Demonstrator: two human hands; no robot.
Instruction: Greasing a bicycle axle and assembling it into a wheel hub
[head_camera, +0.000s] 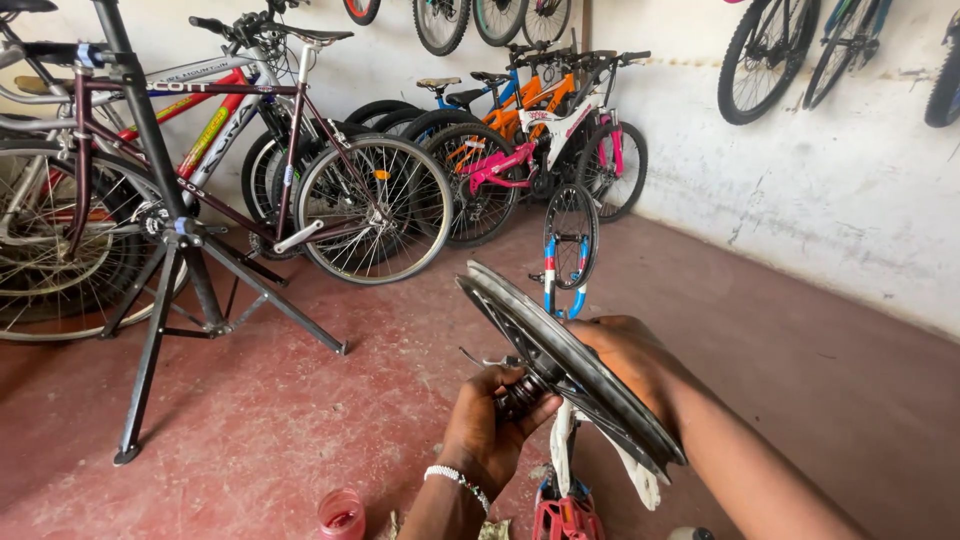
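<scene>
A bare bicycle wheel (560, 350) with a dark rim is held edge-on and tilted in front of me. My left hand (490, 425), with a white bead bracelet at the wrist, is closed on the hub and axle at the wheel's centre. My right hand (635, 360) grips the rim from behind on the right side. Under the wheel stands a small red and white truing stand or fork (565, 505), partly hidden by the wheel and my arms.
A black repair stand (180, 270) holds a maroon bicycle (250, 160) at the left. Several bicycles lean against the back wall. A small blue fork with a wheel (570, 240) stands ahead. A pink-lidded jar (342, 512) sits on the red floor. Wheels hang on the right wall.
</scene>
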